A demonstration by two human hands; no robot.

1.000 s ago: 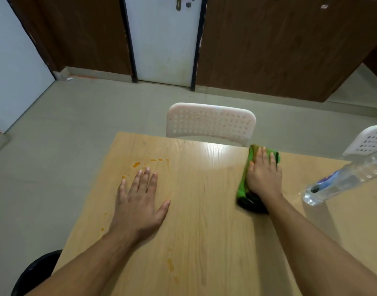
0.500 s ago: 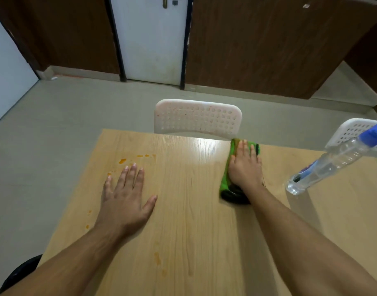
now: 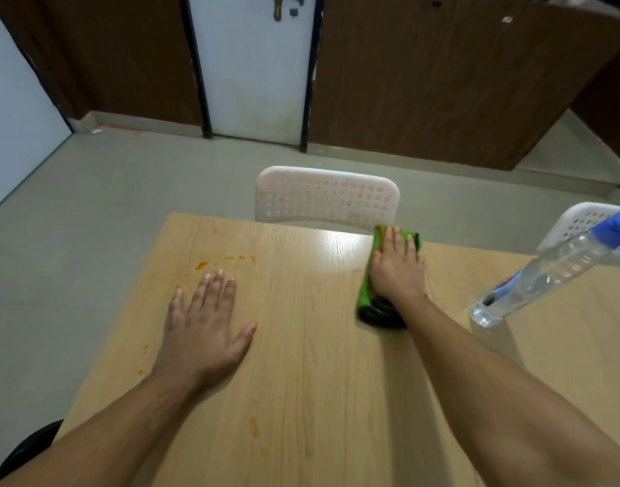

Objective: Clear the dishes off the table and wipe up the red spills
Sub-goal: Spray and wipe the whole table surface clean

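The wooden tabletop (image 3: 301,346) carries no dishes that I can see, so only wiping looks left. A clear plastic bottle (image 3: 540,279) stands at three o'clock. The right hand (image 3: 396,272) lies flat, fingers spread, pressing the green cloth (image 3: 366,286) down at about one o'clock near the far edge. It looks soft and light, likely to bunch, so an even palm seems best. The left hand (image 3: 205,332) rests open at ten o'clock, holding nothing. Orange-red spills (image 3: 201,265) lie just beyond its fingertips, smaller spots at seven.

Cloth (image 3: 365,293) under right hand (image 3: 397,272) at table (image 3: 319,381) far edge, spills (image 3: 201,265) left, bottle (image 3: 533,286) right
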